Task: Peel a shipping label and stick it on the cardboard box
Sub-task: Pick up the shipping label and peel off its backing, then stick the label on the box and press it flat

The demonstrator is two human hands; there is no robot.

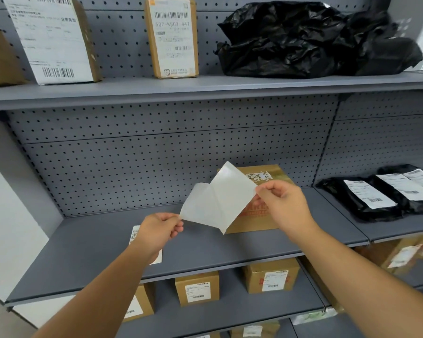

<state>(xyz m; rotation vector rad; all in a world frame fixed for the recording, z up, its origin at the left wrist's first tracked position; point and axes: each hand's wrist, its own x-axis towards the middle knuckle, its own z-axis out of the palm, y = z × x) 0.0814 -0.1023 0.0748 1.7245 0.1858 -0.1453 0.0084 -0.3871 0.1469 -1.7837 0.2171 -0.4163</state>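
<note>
A white shipping label sheet (220, 198) hangs in the air in front of the middle shelf, partly split into two layers that fold apart. My left hand (160, 230) pinches its lower left corner. My right hand (282, 203) pinches its upper right edge. Behind the sheet stands a brown cardboard box (257, 218) with red print on its front and torn label remains on its top; the sheet and my right hand cover part of it.
Another printed label (135, 234) lies on the grey middle shelf (88, 254) under my left wrist. Black mailer bags with labels (386, 191) lie at the right. Labelled boxes and a black bag fill the upper shelf; more boxes sit on the lower shelf.
</note>
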